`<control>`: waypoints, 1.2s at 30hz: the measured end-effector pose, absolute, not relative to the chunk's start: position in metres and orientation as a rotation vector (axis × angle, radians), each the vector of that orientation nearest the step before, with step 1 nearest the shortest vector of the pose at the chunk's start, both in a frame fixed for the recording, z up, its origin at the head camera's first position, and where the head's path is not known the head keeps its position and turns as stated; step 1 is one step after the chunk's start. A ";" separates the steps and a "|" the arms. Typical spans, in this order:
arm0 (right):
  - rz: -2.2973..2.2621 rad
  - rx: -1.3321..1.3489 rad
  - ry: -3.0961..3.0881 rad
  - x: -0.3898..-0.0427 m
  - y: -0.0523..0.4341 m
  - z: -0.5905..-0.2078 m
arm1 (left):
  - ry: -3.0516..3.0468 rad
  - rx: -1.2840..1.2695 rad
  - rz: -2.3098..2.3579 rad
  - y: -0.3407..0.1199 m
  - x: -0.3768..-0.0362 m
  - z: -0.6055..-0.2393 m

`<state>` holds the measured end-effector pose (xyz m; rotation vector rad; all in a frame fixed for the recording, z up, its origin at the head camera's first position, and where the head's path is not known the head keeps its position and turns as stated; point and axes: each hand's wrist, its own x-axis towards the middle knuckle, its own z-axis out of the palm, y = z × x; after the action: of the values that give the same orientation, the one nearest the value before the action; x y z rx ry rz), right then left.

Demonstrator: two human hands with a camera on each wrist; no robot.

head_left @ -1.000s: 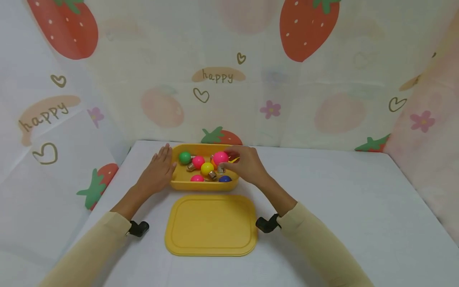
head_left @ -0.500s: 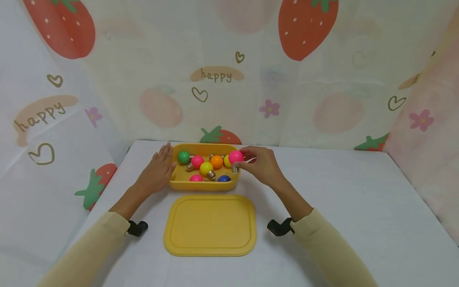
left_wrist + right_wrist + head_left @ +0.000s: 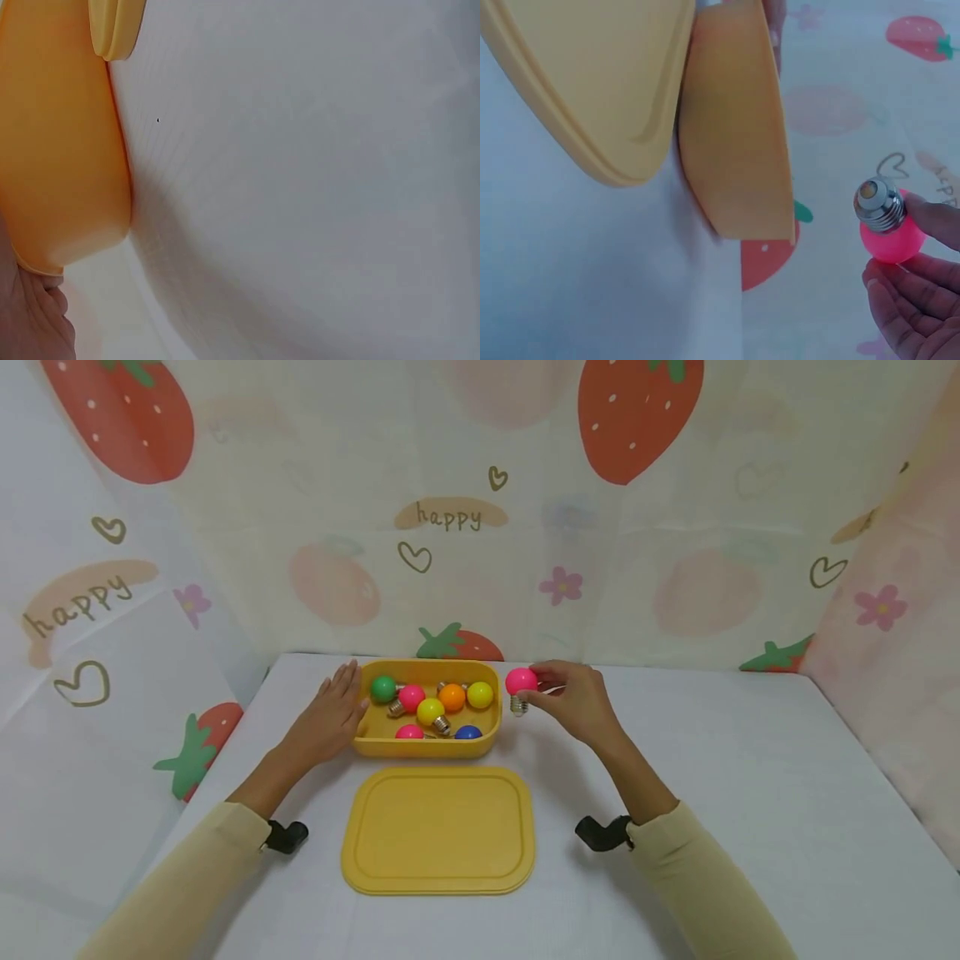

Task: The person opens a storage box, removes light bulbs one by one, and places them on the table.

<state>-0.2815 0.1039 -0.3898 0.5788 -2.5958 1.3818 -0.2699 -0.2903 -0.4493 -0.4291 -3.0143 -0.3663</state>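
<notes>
Right hand [image 3: 577,697] is now carrying a pink bulb [image 3: 521,680] clear of the yellow box [image 3: 427,745]. A second ago the same bulb was sitting among the others inside; half a second ago it was passing over the right wall; now it is hanging in the air just beside that wall, above the white table [image 3: 712,793]. Reading: the bulb is out of the box and is travelling to the right, not yet set down anywhere.

Fingers: thumb and fingertips [image 3: 919,281] are pinching the round pink globe, with the screw base left free. Left hand [image 3: 330,714] is lying flat with straight fingers against the left wall of the box, steadying it, in the same place as before.

The bulb: small, round, bright pink, glossy plastic look, with a short ribbed silver screw base [image 3: 877,204]. In the head view the base is pointing down; in the right wrist view its end contact is facing the camera.

Left in the box: a green bulb [image 3: 384,688], a second pink one [image 3: 411,697], a yellow one [image 3: 431,712], an orange one [image 3: 452,697], another yellow [image 3: 480,694], a blue [image 3: 468,732] and a pink [image 3: 408,732] by the near wall. The lid [image 3: 438,831] is lying flat in front of the box, unmoved.
</notes>
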 end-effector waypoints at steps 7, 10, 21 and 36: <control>1.419 0.499 -2.622 -0.283 0.114 -0.396 | -3.015 -0.425 -0.412 -0.290 -0.270 -0.452; 1.422 0.483 -2.618 -0.284 0.118 -0.399 | -2.994 -0.439 -0.446 -0.290 -0.269 -0.452; 1.405 0.450 -2.611 -0.290 0.130 -0.409 | -3.018 -0.423 -0.431 -0.289 -0.270 -0.452; 1.430 0.385 -2.671 -0.300 0.139 -0.423 | -3.012 -0.412 -0.466 -0.286 -0.268 -0.451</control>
<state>-0.2996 0.1391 -0.4225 0.3851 -2.6710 1.4304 -0.2685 -0.2863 -0.4505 -0.4120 -3.0124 -0.4659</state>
